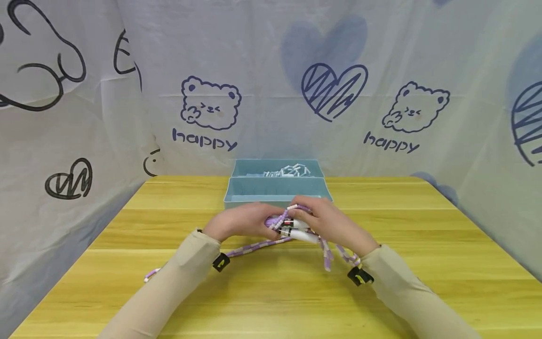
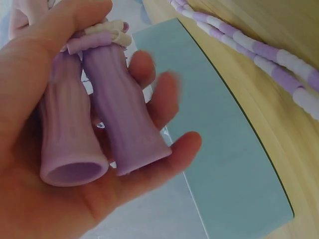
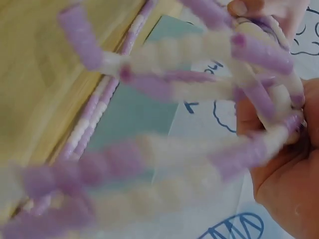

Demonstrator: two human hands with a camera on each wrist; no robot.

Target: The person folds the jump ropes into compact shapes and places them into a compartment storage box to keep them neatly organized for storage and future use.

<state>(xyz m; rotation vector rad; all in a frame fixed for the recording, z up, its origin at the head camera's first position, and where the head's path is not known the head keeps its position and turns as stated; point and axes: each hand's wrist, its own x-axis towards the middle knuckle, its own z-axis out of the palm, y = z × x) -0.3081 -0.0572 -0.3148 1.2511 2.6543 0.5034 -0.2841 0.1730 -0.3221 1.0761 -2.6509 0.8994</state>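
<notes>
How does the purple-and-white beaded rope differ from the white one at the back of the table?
Colour: the purple-and-white rope has alternating purple and white sections, while the white rope looks white throughout.
Place: the purple-and-white rope is held in the person's right hand; the white rope lies in the blue container.
Pose: the purple-and-white rope trails onto the table, whereas the white rope is heaped.
Both have tube-like segments.
</notes>
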